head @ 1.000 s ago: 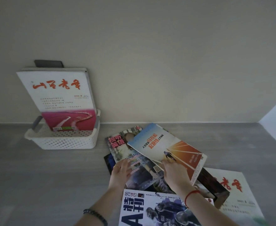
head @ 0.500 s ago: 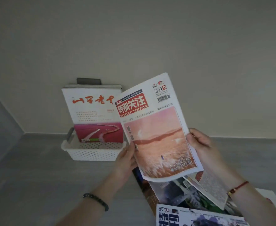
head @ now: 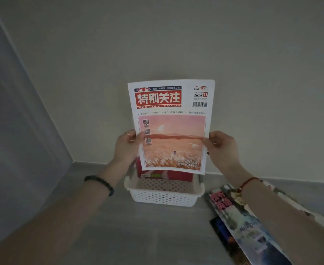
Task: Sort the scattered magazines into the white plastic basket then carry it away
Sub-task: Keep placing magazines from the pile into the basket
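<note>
A white magazine with a red title block and a pink landscape cover (head: 171,125) is held upright above the white plastic basket (head: 164,197). My left hand (head: 125,147) grips its left edge and my right hand (head: 221,148) grips its right edge. Its bottom edge hangs just over the basket's back half. Behind it a magazine with a red lower cover (head: 178,175) stands in the basket against the wall, mostly hidden. Several scattered magazines (head: 239,224) lie on the grey floor at the lower right, partly under my right forearm.
The basket stands on the grey floor against a beige wall (head: 176,44). A grey wall (head: 13,121) closes the left side, forming a corner. Bare floor lies in front of and to the left of the basket.
Both hands lifted the pink-cover magazine off the pile, turned it upright and brought it left over the basket. The view has swung toward the basket and corner.
</note>
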The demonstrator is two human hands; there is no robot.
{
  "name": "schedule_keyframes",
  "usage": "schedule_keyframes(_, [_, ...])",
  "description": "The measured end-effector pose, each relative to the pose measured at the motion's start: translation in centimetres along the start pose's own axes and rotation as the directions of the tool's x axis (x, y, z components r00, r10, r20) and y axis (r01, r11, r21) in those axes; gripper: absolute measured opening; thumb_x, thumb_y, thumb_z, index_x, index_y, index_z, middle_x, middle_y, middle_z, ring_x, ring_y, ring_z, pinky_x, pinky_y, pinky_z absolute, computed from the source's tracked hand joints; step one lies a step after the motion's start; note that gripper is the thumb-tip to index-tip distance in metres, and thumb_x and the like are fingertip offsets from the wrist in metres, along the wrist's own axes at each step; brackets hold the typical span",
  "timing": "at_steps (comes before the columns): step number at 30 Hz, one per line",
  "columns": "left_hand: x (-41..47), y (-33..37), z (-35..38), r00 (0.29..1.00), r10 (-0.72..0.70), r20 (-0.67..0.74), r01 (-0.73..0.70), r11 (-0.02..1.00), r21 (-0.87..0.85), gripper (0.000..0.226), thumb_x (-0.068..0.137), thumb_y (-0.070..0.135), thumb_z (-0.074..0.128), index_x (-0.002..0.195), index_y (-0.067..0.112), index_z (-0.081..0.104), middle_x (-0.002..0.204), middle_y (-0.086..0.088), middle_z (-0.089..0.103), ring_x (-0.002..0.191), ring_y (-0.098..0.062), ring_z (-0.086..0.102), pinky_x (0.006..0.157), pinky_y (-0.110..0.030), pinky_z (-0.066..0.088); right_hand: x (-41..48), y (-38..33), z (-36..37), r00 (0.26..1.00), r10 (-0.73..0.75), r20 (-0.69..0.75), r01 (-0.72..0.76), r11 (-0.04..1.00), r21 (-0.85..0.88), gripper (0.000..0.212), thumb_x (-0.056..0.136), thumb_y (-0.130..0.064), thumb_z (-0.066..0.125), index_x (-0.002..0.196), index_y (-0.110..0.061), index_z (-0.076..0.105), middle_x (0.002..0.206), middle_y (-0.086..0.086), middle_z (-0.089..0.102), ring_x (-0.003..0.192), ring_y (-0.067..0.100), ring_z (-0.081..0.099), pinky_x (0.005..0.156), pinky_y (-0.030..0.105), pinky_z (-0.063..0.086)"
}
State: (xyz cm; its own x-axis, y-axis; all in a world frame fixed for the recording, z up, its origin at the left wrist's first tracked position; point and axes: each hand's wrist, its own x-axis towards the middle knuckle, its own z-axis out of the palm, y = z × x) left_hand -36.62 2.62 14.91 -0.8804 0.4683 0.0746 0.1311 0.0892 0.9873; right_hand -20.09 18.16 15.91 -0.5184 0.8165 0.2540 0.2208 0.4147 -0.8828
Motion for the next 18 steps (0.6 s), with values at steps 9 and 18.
schedule_keyframes(9, [4.9,-7.3,-1.0,0.997,0.033,-0.07,-0.01,0.952,0.307,0.013,0.073,0.02,0.072,0.084,0.013,0.071,0.08,0.007,0.064,0.064,0.006,0.054,0.054,-0.009,0.037,1.9,5.4,6.8,0.995,0.096,-0.026,-0.099,0.973,-0.209,0.009,0.081,-0.005,0.06,0.086,-0.01,0.065,0.078,-0.003,0.059,0.07,0.012,0.055,0.056,0.013,0.037])
schedule_keyframes(18, [5.3,-11.2,0.2,0.992,0.037,-0.118,0.005,0.941,0.338,0.03,0.067,0.021,0.077,0.062,0.017,0.048,0.067,0.007,0.055,0.065,-0.001,0.05,0.054,-0.012,0.034,1.9,9.8,8.2,0.986,0.169,-0.01,-0.167,0.966,-0.196,0.012,0.085,-0.019,0.058,0.091,-0.013,0.067,0.075,-0.005,0.063,0.063,-0.005,0.054,0.05,0.006,0.034])
